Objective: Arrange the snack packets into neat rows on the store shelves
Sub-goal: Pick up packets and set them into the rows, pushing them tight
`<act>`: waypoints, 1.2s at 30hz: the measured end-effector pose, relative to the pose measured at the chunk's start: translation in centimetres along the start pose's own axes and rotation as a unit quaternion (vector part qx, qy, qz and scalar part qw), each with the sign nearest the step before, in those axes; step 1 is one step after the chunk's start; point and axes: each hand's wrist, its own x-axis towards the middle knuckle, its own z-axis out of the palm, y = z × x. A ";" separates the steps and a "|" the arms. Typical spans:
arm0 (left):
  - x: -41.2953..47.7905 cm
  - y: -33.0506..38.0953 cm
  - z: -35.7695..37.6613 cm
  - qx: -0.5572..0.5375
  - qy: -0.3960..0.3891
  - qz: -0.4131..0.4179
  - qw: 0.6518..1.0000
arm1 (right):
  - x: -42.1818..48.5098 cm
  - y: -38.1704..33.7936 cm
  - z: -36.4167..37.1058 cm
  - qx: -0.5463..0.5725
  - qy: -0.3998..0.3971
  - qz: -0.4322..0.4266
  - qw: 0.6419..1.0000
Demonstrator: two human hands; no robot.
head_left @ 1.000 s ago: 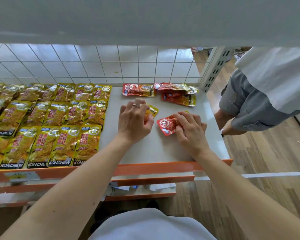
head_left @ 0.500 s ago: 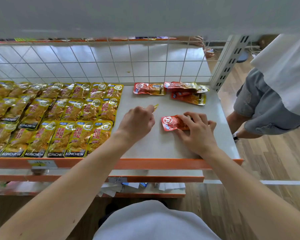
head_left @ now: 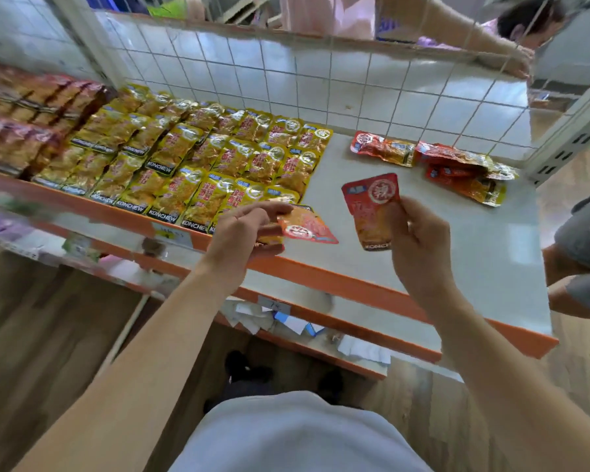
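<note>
Pale grey shelf (head_left: 423,253) with an orange front lip fills the middle of the view, backed by a white wire grid (head_left: 321,86). At the far left, blurred brownish packets (head_left: 21,114) lie in overlapping lines. Next to them the yellow packets (head_left: 218,158) sit in tidy rows, each overlapping the one behind, with black bands at their lower ends and clear windows showing golden contents.

Just past the front right corner of those rows, the left hand (head_left: 242,229) hangs above the shelf's front edge, back to the camera. Its fingers pinch an orange-red packet (head_left: 307,226) by its left end. That packet lies nearly flat and points right, with a round white emblem near its lower edge. Something golden shows under the fingers, but I cannot tell what it is.

A little to the right, apart from the first packet, a red packet (head_left: 372,206) stands upright in the air above the bare shelf. It has a round emblem at the top, a golden window below and a dark band at the bottom. The right hand (head_left: 419,240) grips its right edge between thumb and curled fingers.

Behind it, near the grid, loose red packets (head_left: 384,148) lie unsorted, several heaped together at the right. Another person's bent leg in grey shorts (head_left: 586,229) shows at the right edge.
</note>
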 end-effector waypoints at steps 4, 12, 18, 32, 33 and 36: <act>-2.4 -1.1 -3.8 -0.077 0.064 0.012 0.995 | -1.3 -3.6 4.3 0.103 -0.076 0.056 0.990; -5.4 -2.7 -11.2 -0.157 0.180 0.079 0.968 | -4.4 -9.0 12.0 0.244 -0.165 0.185 0.937; -8.8 -4.0 -19.2 -0.216 0.216 0.073 0.949 | -7.9 -12.8 19.1 0.257 -0.238 0.205 0.914; -15.8 -7.8 -39.9 -0.158 0.274 0.079 0.945 | -17.1 -21.9 37.3 0.231 -0.343 0.194 0.890; -16.2 -7.9 -41.0 -0.146 0.265 0.084 0.949 | -17.5 -22.5 38.2 0.228 -0.343 0.190 0.891; -17.5 -7.7 -44.3 -0.118 0.260 0.107 0.952 | -18.6 -24.3 40.5 0.230 -0.348 0.178 0.891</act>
